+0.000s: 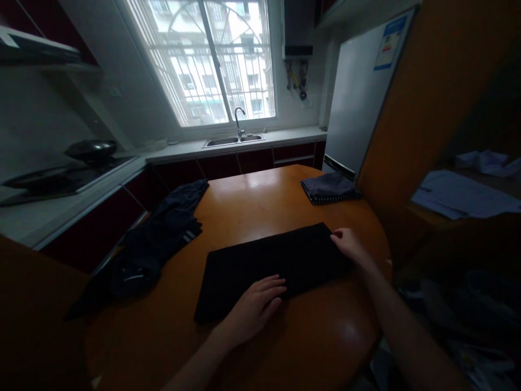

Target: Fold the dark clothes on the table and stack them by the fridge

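A folded black garment (264,266) lies as a long flat rectangle on the round wooden table (252,201). It is too dark to tell which kind of garment it is. My left hand (262,301) rests on its near edge, fingers stretched out and lying flat. At the garment's right end, my right hand (345,240) pinches the edge near the far corner between thumb and fingers.
Dark blue clothes (163,233) lie heaped along the table's left side. A folded grey-blue and striped stack (329,187) sits at the far right. Beyond are a sink (234,141), a stove (69,179) with a pan, and a fridge (358,98).
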`<state>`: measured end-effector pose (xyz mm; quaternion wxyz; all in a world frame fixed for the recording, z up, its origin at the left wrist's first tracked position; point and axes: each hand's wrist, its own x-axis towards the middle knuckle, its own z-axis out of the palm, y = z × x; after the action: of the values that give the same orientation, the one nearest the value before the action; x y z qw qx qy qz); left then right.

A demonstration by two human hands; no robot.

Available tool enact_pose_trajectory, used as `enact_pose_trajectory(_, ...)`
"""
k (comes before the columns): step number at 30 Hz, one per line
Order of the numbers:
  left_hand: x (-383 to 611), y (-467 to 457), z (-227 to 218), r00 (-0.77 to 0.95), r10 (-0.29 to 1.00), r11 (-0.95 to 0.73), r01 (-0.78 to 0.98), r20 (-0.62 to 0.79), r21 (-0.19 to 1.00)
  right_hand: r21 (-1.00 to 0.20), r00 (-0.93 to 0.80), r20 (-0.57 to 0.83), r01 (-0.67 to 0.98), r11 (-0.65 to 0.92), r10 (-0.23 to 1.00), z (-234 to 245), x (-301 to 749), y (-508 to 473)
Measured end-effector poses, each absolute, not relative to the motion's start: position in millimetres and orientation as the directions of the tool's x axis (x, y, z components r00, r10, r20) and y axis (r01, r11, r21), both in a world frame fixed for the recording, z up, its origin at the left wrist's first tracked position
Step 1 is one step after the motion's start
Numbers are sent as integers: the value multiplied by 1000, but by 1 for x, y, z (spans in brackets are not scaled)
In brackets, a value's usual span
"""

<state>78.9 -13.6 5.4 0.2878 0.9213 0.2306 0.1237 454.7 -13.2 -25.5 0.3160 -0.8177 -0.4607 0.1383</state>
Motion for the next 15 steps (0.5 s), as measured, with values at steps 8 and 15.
enact_pose_trajectory(8, 77, -17, 12, 857, 507, -660, 316, 94, 682, -872, 398, -390, 131, -472, 830, -7, 446, -42)
enact_pose_trajectory(15, 83, -8, 2, 636, 761, -308, 179, 129, 935, -968, 73, -233, 81, -238, 970, 60, 393, -18)
